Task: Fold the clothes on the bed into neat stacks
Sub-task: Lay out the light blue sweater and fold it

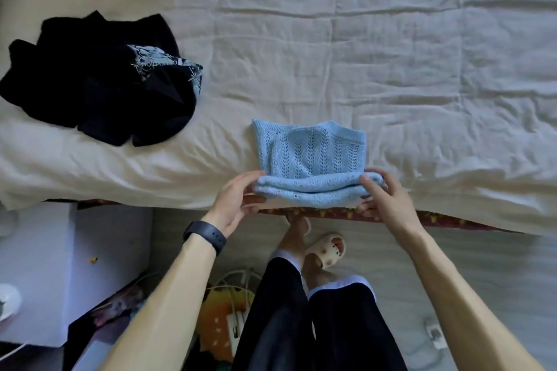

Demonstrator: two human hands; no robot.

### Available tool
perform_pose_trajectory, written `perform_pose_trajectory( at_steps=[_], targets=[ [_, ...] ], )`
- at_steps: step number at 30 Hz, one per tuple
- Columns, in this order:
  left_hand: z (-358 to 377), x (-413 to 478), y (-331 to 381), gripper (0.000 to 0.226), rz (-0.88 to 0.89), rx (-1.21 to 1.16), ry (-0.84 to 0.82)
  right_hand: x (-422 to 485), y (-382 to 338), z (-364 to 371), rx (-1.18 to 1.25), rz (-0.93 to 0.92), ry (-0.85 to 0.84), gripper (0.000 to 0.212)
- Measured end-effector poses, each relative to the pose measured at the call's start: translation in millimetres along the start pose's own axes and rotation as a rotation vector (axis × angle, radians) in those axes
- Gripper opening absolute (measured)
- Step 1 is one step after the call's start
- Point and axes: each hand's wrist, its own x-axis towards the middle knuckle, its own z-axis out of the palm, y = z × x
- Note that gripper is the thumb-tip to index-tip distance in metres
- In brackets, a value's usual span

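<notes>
The blue knit top (310, 153) lies at the near edge of the bed (391, 54). The left hand (235, 199) and right hand (385, 199) each have a grip clamped on one end of its thick near fold. Lift both ends together, keep them level, then lay it down flat so the edges match

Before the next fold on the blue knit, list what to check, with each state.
1. Left hand grips the blue knit at its near left end: ok.
2. Right hand grips its near right end: ok.
3. Far edge straight: not ok, wavy.
4. Dark pile lies apart from it: ok.
5. Layers underneath smooth: cannot tell.
</notes>
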Motion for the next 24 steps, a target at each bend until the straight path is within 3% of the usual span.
perform_pose_trajectory(
  at_steps=[3,5,7,11,14,18,24],
  targets=[
    [-2,25,24,0.021,0.080,0.255,-0.057,33,-18,-6,-0.116,-0.029,-0.094,0.030],
    [1,48,35,0.017,0.270,0.624,0.110,55,-26,-2,-0.332,-0.122,0.035,0.019],
    [8,68,44,0.015,0.404,0.824,0.237,76,-29,8,-0.440,-0.169,0.153,0.017],
    [21,104,47,0.027,0.297,0.710,0.403,108,-21,24,-0.458,-0.086,0.305,0.037],
    [29,119,41,0.030,0.231,0.797,0.525,120,-13,33,-0.462,-0.054,0.389,0.042],
    [35,137,40,0.028,0.285,0.852,0.605,132,-4,41,-0.517,-0.058,0.474,0.040],
    [41,158,45,0.028,0.434,0.842,0.555,153,4,45,-0.561,-0.067,0.487,0.036]
  ],
)
